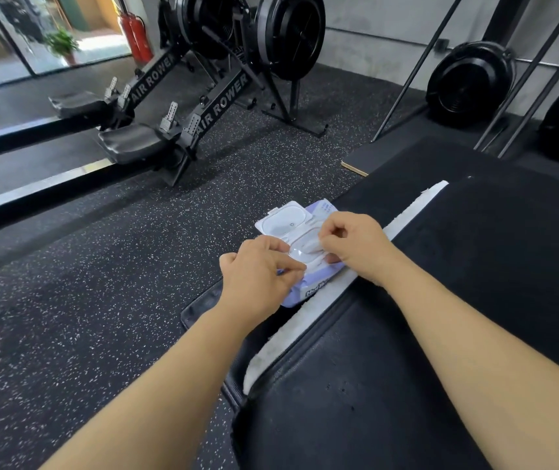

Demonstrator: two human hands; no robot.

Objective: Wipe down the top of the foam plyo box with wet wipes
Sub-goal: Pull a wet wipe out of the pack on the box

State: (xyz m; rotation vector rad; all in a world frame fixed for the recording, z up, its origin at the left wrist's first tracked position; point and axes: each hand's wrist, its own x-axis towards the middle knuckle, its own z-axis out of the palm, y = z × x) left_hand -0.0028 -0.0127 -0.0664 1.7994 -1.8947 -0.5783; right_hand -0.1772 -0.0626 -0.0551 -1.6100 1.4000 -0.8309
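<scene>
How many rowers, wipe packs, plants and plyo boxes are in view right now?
Rowers: 2
Wipe pack: 1
Plant: 1
Plyo box: 1
Total: 5

Glossy plastic wipes pack [305,239], matt black box [475,252]

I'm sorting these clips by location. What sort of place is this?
Most likely a gym: two black rowing machines lettered AIR ROWER stand on black rubber flooring with white speckles, and a big black foam plyo box fills the right foreground.
</scene>
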